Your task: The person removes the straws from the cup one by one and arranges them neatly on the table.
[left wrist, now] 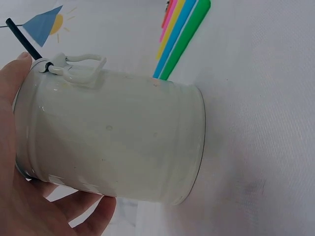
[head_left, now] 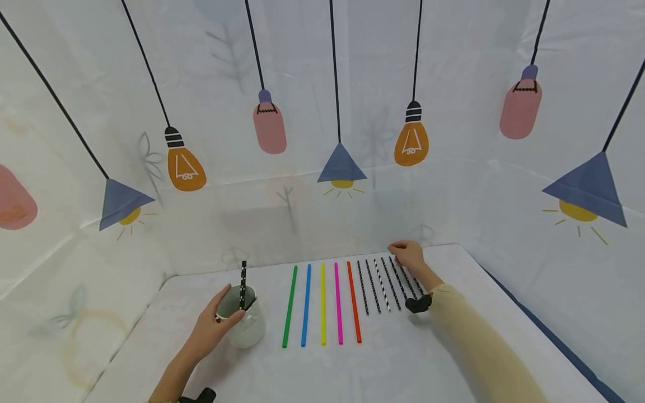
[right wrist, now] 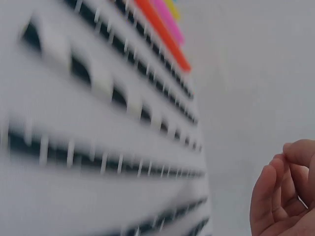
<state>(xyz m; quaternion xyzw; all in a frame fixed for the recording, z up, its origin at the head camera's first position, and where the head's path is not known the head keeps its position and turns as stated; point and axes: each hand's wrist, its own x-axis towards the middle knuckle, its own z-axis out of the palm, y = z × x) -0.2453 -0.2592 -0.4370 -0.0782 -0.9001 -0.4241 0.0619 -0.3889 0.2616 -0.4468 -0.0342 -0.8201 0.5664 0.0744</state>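
Note:
My left hand grips a white canister with thumb and fingers around its side near the rim. A wire clasp shows on its wall in the left wrist view. One black straw with white marks stands upright inside. At the back right, my right hand hovers over the far ends of several black-and-white straws. Its fingers are curled towards the thumb, and nothing shows between them. One straw among these has broad stripes. The right forearm covers part of the row.
Between the canister and the patterned straws lie a green straw, a blue straw, a yellow straw, a pink straw and a red straw. A lamp-printed cloth wall rises behind the white table.

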